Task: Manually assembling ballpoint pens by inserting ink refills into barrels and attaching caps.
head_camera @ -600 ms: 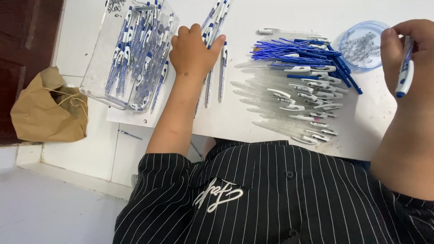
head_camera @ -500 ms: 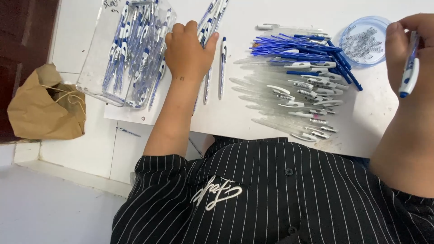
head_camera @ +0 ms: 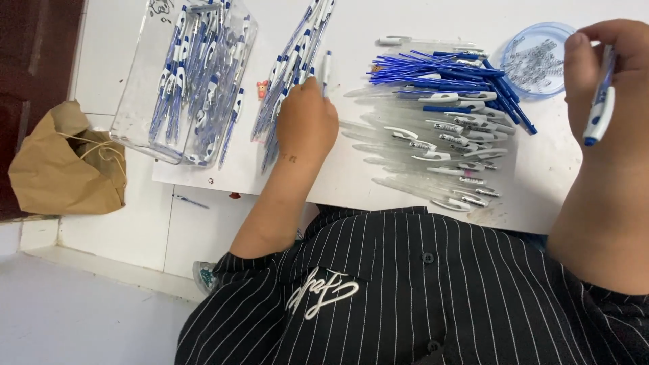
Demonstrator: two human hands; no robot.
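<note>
The right hand, raised over the table's right edge, pinched a white-and-blue pen closed between thumb and fingers; it looked light, stiff and slick, best held mid-barrel, clear of the tip. The left hand lay curled, knuckles up, on the loose row of finished pens just beside the clear bin at the left edge. Whether it gripped one I could not tell, and the small parts in the blue dish were too fine to make out.

White table, white tiled wall below; pale floor, dark wooden door (far left), even light
</note>
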